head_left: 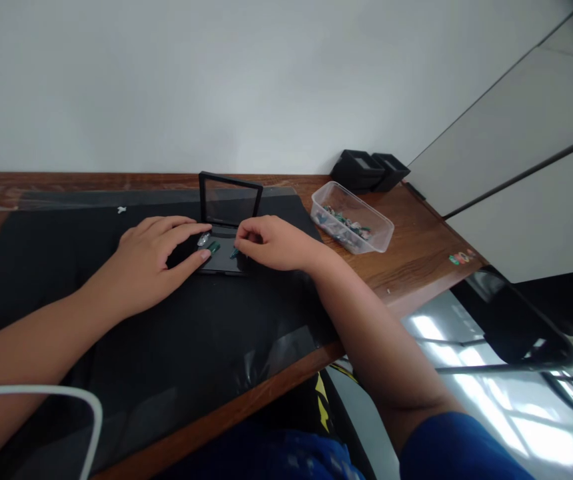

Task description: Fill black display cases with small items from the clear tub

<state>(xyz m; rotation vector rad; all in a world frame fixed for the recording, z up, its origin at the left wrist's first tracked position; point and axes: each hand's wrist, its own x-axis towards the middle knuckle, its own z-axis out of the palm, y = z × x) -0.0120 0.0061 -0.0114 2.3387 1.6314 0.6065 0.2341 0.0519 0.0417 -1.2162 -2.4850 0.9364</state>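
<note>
A flat black case (220, 268) lies on the black mat, its framed clear lid (230, 202) standing up at the back. Inside it are a green false nail (213, 247) and a silvery one (204, 239). My left hand (154, 257) rests at the case's left side with fingers apart, the index fingertip by the silvery nail and the thumb tip touching or just beside the green one. Over the right part of the case, my right hand (276, 243) pinches a small dark green false nail (234, 253), partly covered by the fingertips.
A clear plastic tub (384, 233) with many small green and pale pieces stands to the right. Black boxes (359, 170) sit behind it against the wall. A white scrap (121, 209) lies on the mat (166, 360). A white cable (91, 400) crosses at lower left.
</note>
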